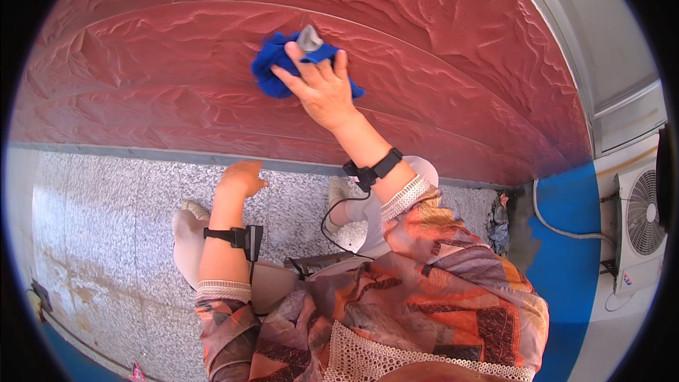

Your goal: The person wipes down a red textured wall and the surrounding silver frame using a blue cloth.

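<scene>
My right hand (324,90) presses a crumpled blue cloth (273,63) flat against a wall of red rough-textured tiles (212,37). Its fingers are spread over the cloth, and a fold of it shows between them. A grey patch (310,39), perhaps part of the cloth, pokes out above the fingertips. Lower and to the left, my left hand (241,178) hangs near the foot of the wall with nothing visible in it. Its thumb stands apart; the other fingers are partly hidden. Straps with small black devices circle both forearms.
Speckled stone flooring (106,212) runs up to a grey strip (159,155) below the tiles. On the right, an air-conditioner outdoor unit (644,223) hangs beside a blue-painted wall band (562,254) and a pale hose (557,231). Debris (498,228) lies in the corner. A thin cable (324,223) loops from my right forearm.
</scene>
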A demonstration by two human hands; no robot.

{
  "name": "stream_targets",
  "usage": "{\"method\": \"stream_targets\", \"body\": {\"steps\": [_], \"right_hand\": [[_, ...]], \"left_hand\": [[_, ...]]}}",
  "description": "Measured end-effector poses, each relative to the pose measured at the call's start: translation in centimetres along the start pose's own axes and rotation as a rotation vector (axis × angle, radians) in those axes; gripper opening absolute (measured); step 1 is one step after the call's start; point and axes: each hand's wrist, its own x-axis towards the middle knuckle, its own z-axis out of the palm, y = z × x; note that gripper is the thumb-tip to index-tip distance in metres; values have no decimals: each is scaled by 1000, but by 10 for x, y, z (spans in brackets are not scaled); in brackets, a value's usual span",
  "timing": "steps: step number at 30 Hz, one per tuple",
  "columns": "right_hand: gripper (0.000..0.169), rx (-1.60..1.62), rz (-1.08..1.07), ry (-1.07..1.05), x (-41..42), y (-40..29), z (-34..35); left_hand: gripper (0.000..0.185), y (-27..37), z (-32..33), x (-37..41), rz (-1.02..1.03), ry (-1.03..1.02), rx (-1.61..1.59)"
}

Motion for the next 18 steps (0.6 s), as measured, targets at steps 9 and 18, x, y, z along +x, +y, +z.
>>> {"method": "stream_targets", "body": {"steps": [9, 18], "right_hand": [[72, -159, 711, -13, -178, 118, -77], [64, 594, 1974, 809, -136, 124, -62]], "left_hand": [[51, 10, -6, -15, 14, 15, 23], [57, 14, -11, -39, 32, 15, -32]]}}
